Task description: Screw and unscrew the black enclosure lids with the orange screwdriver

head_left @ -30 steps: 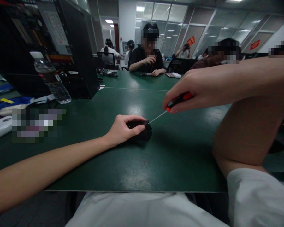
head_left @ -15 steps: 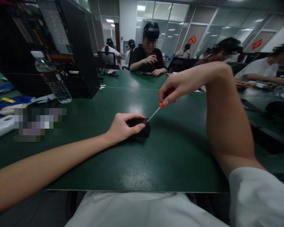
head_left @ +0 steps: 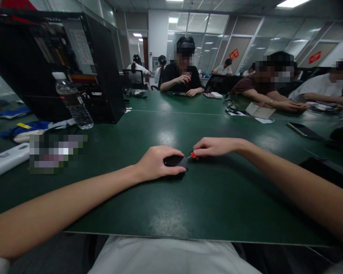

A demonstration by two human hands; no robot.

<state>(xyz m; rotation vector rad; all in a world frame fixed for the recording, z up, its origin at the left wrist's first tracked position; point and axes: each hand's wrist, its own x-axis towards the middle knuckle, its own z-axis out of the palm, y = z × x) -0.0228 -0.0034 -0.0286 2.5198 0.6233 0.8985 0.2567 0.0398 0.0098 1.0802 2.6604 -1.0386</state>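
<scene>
A small black box-shaped device (head_left: 176, 161) rests on the green tabletop (head_left: 165, 205), and my left hand (head_left: 153, 163) grips it with thumb and fingers along its sides. From the right, my right hand (head_left: 210, 146) holds a screwdriver (head_left: 193, 155) by its red-orange handle, most of which the fingers hide. A short stretch of thin metal shaft shows, pointing at the device's right end. Whether the tip touches it I cannot tell.
Left of my hands stand a water bottle (head_left: 76, 102) and an open black computer case (head_left: 103, 68). A white bar-shaped object (head_left: 8, 160) lies at the left edge. Towards the right are a phone (head_left: 304, 130) and a small box (head_left: 260, 110). A person (head_left: 181, 76) sits opposite.
My right hand has dropped with the screwdriver from a raised, slanting hold to near the tabletop. The black device lies flatter under my left hand. My view has tilted up slightly.
</scene>
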